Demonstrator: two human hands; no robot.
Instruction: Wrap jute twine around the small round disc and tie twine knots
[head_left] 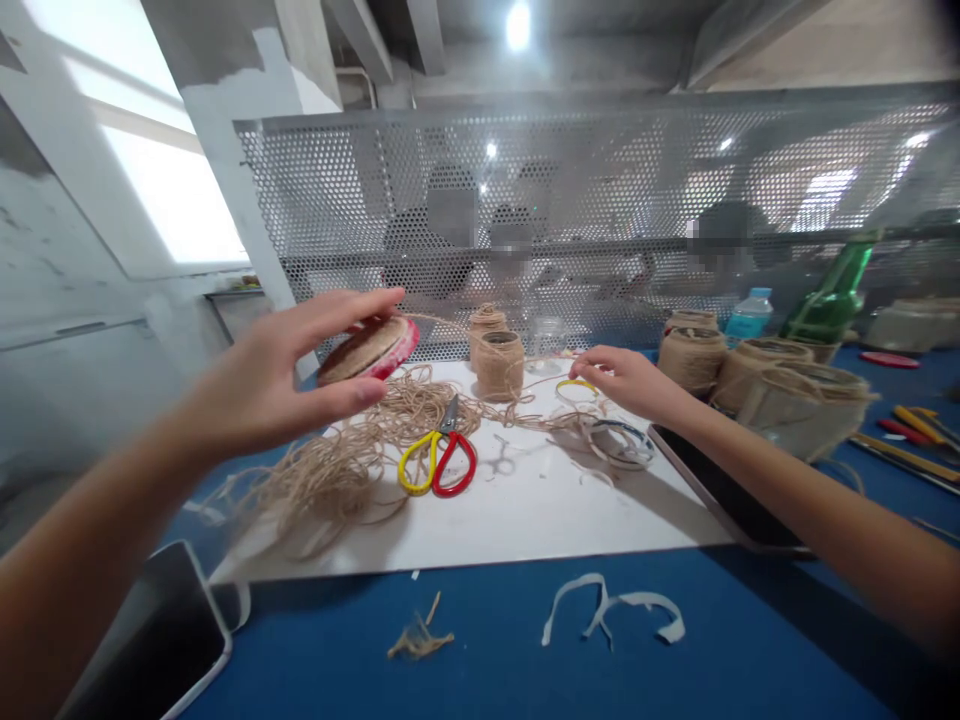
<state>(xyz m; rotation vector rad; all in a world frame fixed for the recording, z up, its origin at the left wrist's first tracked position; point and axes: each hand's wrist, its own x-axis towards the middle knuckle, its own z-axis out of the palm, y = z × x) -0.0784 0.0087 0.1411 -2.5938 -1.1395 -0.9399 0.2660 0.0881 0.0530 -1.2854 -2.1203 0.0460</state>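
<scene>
My left hand (289, 375) is raised above the white board (525, 510) and grips a round red lid (369, 350) whose top is covered in coiled jute twine. Thumb below, fingers above hold it tilted. A twine strand runs from the lid toward the far jars. My right hand (626, 380) reaches across the board, its fingers bent down on a thin strand of twine beside a small yellow ring (576, 388). A loose heap of jute twine (352, 450) lies under the left hand. Scissors (439, 455) with yellow and red handles rest on the board.
Twine-wrapped jars (499, 362) stand at the board's far edge, more wrapped jars (757, 375) to the right, with a green bottle (829, 300) and water bottle (750, 315). A phone (161, 640) lies front left, a dark tray (739, 500) right. Paper strips (615, 605) lie on the blue table. People sit behind a perforated screen (600, 200).
</scene>
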